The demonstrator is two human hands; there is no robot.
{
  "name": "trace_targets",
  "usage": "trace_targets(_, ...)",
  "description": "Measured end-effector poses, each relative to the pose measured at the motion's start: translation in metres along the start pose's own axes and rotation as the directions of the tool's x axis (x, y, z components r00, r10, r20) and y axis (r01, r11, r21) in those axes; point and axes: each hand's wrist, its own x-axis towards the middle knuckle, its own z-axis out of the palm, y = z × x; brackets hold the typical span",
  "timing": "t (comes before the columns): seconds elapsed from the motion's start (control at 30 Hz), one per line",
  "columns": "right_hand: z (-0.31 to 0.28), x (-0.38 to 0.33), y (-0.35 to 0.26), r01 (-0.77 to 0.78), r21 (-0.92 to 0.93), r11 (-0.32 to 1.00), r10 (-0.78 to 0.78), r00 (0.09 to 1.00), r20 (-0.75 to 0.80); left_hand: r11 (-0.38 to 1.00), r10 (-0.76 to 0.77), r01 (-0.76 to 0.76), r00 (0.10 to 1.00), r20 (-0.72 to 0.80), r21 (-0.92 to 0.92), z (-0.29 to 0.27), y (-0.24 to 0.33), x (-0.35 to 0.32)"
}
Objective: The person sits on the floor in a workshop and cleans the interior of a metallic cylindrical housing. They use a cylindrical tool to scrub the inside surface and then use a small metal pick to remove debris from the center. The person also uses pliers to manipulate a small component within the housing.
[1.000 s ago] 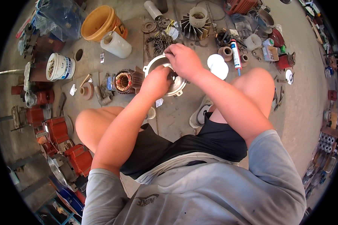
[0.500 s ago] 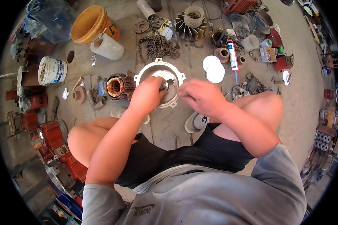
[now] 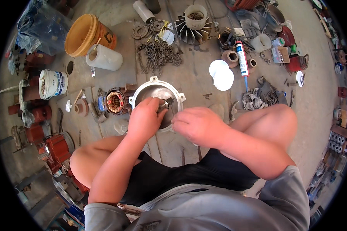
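Note:
A round grey metal motor end cover (image 3: 150, 87) lies on the floor in front of me. My left hand (image 3: 144, 118) rests inside it, fingers closed on a small metal part (image 3: 164, 104) at its centre. My right hand (image 3: 194, 125) hovers at the cover's near right rim, fingers curled; I cannot see anything in it. A motor stator with copper windings (image 3: 115, 101) sits just left of the cover.
A loose chain (image 3: 158, 54) lies beyond the cover. An orange bucket (image 3: 85, 35), a white jug (image 3: 103, 57) and a white tub (image 3: 52, 83) stand at the left. Two white lids (image 3: 221, 74), a sealant tube (image 3: 242, 58), a finned fan (image 3: 194, 23) and rags (image 3: 254, 99) lie to the right. Red motor parts (image 3: 58, 148) crowd the near left.
My right hand has drawn back from above the cover toward my body, to its near right rim. My left hand stays on the part at the centre. The view shifted slightly.

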Motion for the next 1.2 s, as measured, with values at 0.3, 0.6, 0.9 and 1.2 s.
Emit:
trace_targets(0.3,-0.006,0.001,0.0,-0.024,0.077,0.997,0.024,1.0,-0.003,1.0,-0.014,0.014,1.0,0.01,0.005,0.0,0.001,0.001)
trace_targets(0.6,-0.005,0.002,0.002,-0.007,0.079,0.997,0.006,1.0,0.012,1.0,0.022,-0.022,1.0,-0.006,0.002,0.001,-0.001,0.002)
trace_targets(0.9,-0.002,0.001,-0.001,-0.049,0.115,0.992,0.05,0.999,-0.005,1.0,0.023,-0.023,1.0,0.002,-0.014,0.0,0.0,0.002)
trace_targets(1.2,-0.006,0.018,0.004,-0.118,0.129,0.985,0.122,0.992,-0.022,0.999,0.042,-0.042,0.999,-0.011,-0.007,0.005,-0.01,0.001)
